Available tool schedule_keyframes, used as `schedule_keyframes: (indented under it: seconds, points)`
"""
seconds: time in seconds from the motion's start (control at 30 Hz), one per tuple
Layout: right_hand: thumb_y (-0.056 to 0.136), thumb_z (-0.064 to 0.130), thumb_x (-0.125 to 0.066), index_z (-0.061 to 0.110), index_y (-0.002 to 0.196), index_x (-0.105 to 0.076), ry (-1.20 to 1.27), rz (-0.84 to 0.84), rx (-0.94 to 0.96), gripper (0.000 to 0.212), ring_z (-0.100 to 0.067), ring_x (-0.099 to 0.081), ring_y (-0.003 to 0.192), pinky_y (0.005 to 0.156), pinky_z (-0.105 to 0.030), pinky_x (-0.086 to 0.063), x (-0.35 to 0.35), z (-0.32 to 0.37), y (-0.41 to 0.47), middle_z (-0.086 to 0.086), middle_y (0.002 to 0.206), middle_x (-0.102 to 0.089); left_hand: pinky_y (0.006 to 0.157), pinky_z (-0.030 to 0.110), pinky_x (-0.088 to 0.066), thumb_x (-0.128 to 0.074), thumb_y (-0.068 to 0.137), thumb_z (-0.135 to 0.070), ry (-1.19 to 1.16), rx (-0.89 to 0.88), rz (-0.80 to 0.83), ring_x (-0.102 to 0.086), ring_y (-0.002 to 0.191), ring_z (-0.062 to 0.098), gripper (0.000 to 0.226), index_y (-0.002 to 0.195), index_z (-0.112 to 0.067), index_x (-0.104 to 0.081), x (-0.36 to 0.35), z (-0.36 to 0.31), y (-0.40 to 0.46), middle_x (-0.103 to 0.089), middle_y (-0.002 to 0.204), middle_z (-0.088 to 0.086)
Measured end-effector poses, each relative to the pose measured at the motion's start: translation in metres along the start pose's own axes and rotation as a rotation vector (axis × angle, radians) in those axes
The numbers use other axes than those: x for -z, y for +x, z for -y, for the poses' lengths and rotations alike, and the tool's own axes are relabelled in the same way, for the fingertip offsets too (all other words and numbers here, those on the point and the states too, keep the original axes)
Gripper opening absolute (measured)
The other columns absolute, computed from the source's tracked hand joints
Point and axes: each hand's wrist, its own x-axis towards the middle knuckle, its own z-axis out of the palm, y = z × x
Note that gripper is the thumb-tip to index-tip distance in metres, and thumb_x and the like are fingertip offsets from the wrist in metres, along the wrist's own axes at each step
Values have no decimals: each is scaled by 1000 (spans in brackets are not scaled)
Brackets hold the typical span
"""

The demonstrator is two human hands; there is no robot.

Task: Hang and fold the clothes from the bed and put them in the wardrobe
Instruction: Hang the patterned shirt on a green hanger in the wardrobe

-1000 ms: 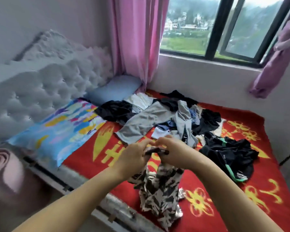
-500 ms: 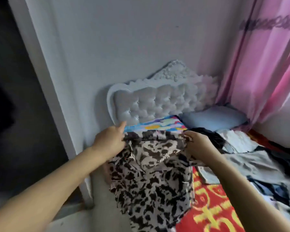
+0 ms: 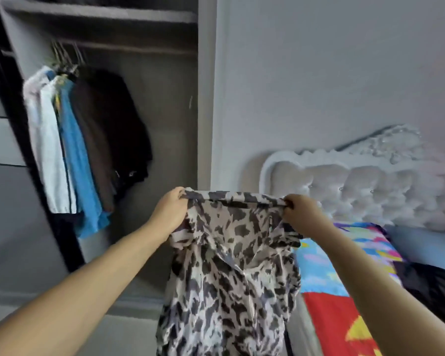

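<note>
A black-and-white patterned garment (image 3: 231, 265) hangs in the air in front of me, stretched by its top edge. My left hand (image 3: 170, 209) grips the top left corner and my right hand (image 3: 301, 214) grips the top right corner. The open wardrobe (image 3: 149, 104) is at the left, with a rail (image 3: 129, 46) that carries several hung clothes (image 3: 88, 150) in white, blue and dark brown. The bed (image 3: 332, 319) with its red cover lies at the lower right, and a dark garment (image 3: 432, 286) lies on it.
A white tufted headboard (image 3: 357, 186) stands against the grey wall at the right. A bright multicoloured pillow (image 3: 344, 253) and a blue pillow (image 3: 427, 247) lie at the head of the bed. A shelf (image 3: 100, 14) runs above the wardrobe rail.
The view has swung left from the bed and window to the open wardrobe. Both hands have lifted the patterned garment off the bed and spread it wide by its top edge.
</note>
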Motion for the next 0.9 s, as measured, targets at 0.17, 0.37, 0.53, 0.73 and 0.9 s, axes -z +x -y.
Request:
schedule_keyframes:
  seconds: [0.17, 0.37, 0.53, 0.73, 0.9]
  points:
    - [90, 12, -52, 12, 85, -67, 510, 122, -81, 16, -25, -58, 70, 65, -35, -47, -48, 63, 54, -11, 76, -66, 59, 29, -42, -44, 98, -7, -580, 359, -38, -58, 67, 23, 36, 74, -16, -70, 59, 40, 72, -64, 80, 9]
    - [87, 18, -59, 19, 90, -71, 404, 209, -18, 12, -24, -67, 89, 85, -34, -53, -91, 145, 119, -6, 90, -72, 74, 29, -56, -52, 93, -9, -545, 384, -56, -65, 82, 27, 19, 94, -16, -70, 141, 73, 156, -70, 94, 14]
    - [92, 16, -49, 8, 109, -67, 130, 314, 93, 27, -24, -64, 98, 88, -33, -51, -123, 212, 174, -10, 108, -68, 36, 13, -39, -50, 97, -15, -582, 299, -29, -52, 33, 10, 17, 99, -6, -64, 176, 72, 210, -57, 41, -1]
    - [96, 22, -50, 20, 111, -65, -38, 413, 261, 21, -12, -61, 90, 82, -26, -49, -137, 265, 262, 1, 103, -65, 33, 14, -32, -42, 98, -9, -562, 212, 4, -46, 35, 8, 29, 76, -9, -60, 182, 80, 291, -49, 40, -5]
    - [97, 14, -48, 9, 102, -64, 218, 257, 228, 17, -13, -51, 47, 46, -21, -43, -115, 312, 347, -6, 64, -55, 52, 22, -45, -50, 98, -16, -594, 207, 5, -56, 47, 15, 19, 86, -11, -64, 180, 80, 363, -61, 52, 2]
